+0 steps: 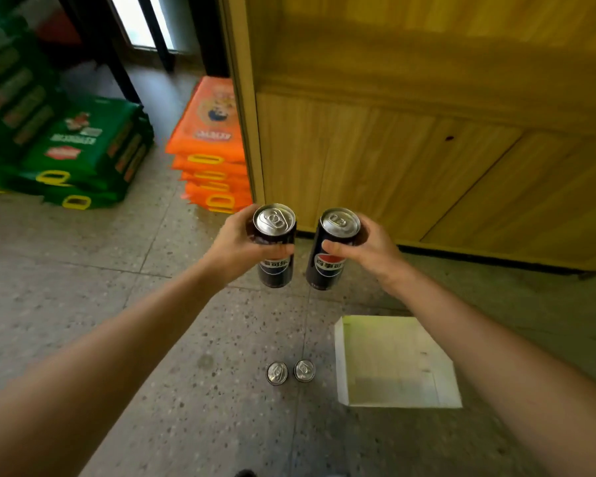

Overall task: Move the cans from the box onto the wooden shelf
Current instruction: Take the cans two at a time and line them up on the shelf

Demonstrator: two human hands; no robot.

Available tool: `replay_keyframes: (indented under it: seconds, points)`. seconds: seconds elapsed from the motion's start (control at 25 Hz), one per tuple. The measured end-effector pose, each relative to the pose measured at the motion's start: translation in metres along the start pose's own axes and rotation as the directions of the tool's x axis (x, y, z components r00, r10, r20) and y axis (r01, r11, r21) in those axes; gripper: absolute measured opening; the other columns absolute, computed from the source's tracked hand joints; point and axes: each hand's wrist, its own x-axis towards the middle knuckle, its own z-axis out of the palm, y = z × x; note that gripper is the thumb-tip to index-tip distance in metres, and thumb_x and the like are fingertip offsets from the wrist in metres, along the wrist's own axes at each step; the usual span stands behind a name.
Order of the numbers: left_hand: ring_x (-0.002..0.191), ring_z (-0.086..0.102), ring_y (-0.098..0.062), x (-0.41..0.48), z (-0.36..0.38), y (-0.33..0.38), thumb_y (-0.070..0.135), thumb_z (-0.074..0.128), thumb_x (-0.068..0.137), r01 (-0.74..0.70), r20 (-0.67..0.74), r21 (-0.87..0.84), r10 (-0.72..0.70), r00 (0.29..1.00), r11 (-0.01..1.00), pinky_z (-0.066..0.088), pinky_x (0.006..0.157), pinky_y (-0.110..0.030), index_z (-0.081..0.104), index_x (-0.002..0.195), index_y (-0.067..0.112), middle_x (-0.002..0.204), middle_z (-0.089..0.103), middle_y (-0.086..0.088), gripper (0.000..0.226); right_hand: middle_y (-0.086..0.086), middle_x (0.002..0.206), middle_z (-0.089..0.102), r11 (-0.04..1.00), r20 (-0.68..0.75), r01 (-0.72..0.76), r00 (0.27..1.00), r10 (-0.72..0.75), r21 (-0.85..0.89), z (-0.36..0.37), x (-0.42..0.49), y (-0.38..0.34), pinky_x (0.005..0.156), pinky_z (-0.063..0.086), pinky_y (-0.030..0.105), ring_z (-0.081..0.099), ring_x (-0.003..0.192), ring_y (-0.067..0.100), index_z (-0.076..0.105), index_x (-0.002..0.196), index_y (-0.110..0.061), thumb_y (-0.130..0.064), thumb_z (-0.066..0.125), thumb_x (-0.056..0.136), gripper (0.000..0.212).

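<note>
My left hand [236, 247] grips a tall dark cola can [275, 235] upright, fingers wrapped round its upper half. My right hand [367, 247] grips a second dark cola can [331, 249], tilted slightly. Both cans hang side by side in mid-air, in front of the lower doors of the wooden shelf unit [393, 74], whose open shelf board lies above them. On the floor below stand two more cans [276, 373] [304, 370], seen from above. To their right a white shallow box [393, 359] lies on the floor with nothing visible inside.
Stacked green sacks [83, 149] lie on the floor at the left, and a pile of orange sacks [210, 149] leans against the shelf unit's left side. Dark table legs [117, 56] stand at the back. The floor is speckled grey tile.
</note>
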Motion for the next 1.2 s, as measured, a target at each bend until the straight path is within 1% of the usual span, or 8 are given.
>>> replay_keyframes:
  seconds: [0.16, 0.32, 0.52, 0.68, 0.8, 0.88, 1.0, 1.2]
  points:
    - [0.094, 0.062, -0.005, -0.026, -0.03, 0.17, 0.004, 0.079, 0.063, -0.068, 0.02, -0.024, 0.068, 0.997, 0.997, 0.047, 0.08, -0.019, 0.056, 0.113, 0.014, 0.101, 0.066, 0.007, 0.057, -0.01, 0.095, 0.058, 0.998, -0.022, 0.047, 0.999, -0.046, 0.036, -0.034, -0.049, -0.166, 0.07, 0.041, 0.013, 0.054, 0.087, -0.001, 0.052, 0.111, -0.018, -0.007, 0.074, 0.069, 0.049]
    - [0.091, 0.065, 0.001, -0.047, -0.054, 0.325, 0.011, 0.078, 0.066, -0.127, 0.054, -0.09, 0.132, 0.99, 0.988, 0.047, 0.08, -0.02, 0.058, 0.108, 0.023, 0.102, 0.068, 0.008, 0.048, -0.004, 0.108, 0.058, 0.992, -0.086, 0.106, 0.991, -0.1, 0.068, -0.07, -0.093, -0.311, 0.081, 0.042, 0.021, 0.051, 0.107, 0.014, 0.05, 0.123, -0.013, -0.013, 0.073, 0.071, 0.057]
    - [0.106, 0.063, -0.017, -0.062, -0.059, 0.461, 0.033, 0.083, 0.055, -0.203, 0.063, -0.138, 0.213, 0.975, 0.969, 0.047, 0.096, -0.04, 0.057, 0.115, 0.02, 0.111, 0.068, -0.001, 0.066, -0.005, 0.115, 0.052, 0.972, -0.205, 0.2, 0.963, -0.172, 0.126, -0.11, -0.132, -0.438, 0.094, 0.036, 0.03, 0.046, 0.112, 0.013, 0.045, 0.128, -0.015, -0.02, 0.072, 0.073, 0.062]
    - [0.11, 0.061, -0.022, -0.045, -0.048, 0.523, 0.049, 0.085, 0.042, -0.242, 0.027, -0.211, 0.253, 0.967, 0.947, 0.044, 0.1, -0.05, 0.056, 0.118, 0.027, 0.118, 0.065, -0.001, 0.084, 0.0, 0.123, 0.059, 0.949, -0.255, 0.281, 0.937, -0.239, 0.144, -0.147, -0.13, -0.491, 0.1, 0.043, 0.038, 0.054, 0.115, 0.021, 0.053, 0.12, -0.019, -0.027, 0.076, 0.065, 0.06]
    - [0.115, 0.056, -0.022, -0.021, -0.031, 0.562, 0.041, 0.084, 0.044, -0.27, -0.009, -0.233, 0.276, 0.961, 0.934, 0.042, 0.103, -0.045, 0.044, 0.132, 0.021, 0.125, 0.06, -0.002, 0.098, 0.001, 0.118, 0.062, 0.937, -0.256, 0.314, 0.928, -0.269, 0.152, -0.184, -0.108, -0.517, 0.1, 0.044, 0.041, 0.057, 0.112, 0.02, 0.056, 0.112, -0.023, -0.029, 0.077, 0.064, 0.052]
    - [0.114, 0.055, -0.021, 0.001, -0.018, 0.584, 0.032, 0.076, 0.058, -0.301, -0.029, -0.222, 0.302, 0.953, 0.927, 0.044, 0.097, -0.037, 0.043, 0.131, 0.016, 0.117, 0.06, 0.001, 0.082, -0.001, 0.11, 0.064, 0.93, -0.238, 0.34, 0.923, -0.302, 0.14, -0.208, -0.089, -0.529, 0.097, 0.046, 0.04, 0.059, 0.108, 0.02, 0.058, 0.109, -0.024, -0.026, 0.075, 0.069, 0.044]
    - [0.099, 0.056, -0.014, 0.033, -0.006, 0.61, 0.019, 0.069, 0.074, -0.332, -0.09, -0.214, 0.319, 0.943, 0.919, 0.043, 0.084, -0.029, 0.047, 0.126, 0.016, 0.102, 0.058, 0.006, 0.056, 0.002, 0.115, 0.065, 0.921, -0.29, 0.374, 0.898, -0.331, 0.108, -0.231, -0.056, -0.547, 0.095, 0.048, 0.041, 0.06, 0.105, 0.019, 0.056, 0.115, -0.018, -0.028, 0.078, 0.066, 0.055]
    - [0.079, 0.056, 0.001, 0.099, 0.003, 0.626, 0.014, 0.07, 0.076, -0.369, -0.155, -0.156, 0.346, 0.925, 0.916, 0.042, 0.063, -0.017, 0.05, 0.116, 0.019, 0.088, 0.058, 0.016, 0.044, -0.002, 0.107, 0.059, 0.892, -0.342, 0.435, 0.862, -0.373, 0.123, -0.25, -0.004, -0.568, 0.073, 0.046, 0.022, 0.057, 0.094, 0.012, 0.05, 0.119, -0.016, -0.024, 0.075, 0.071, 0.055]
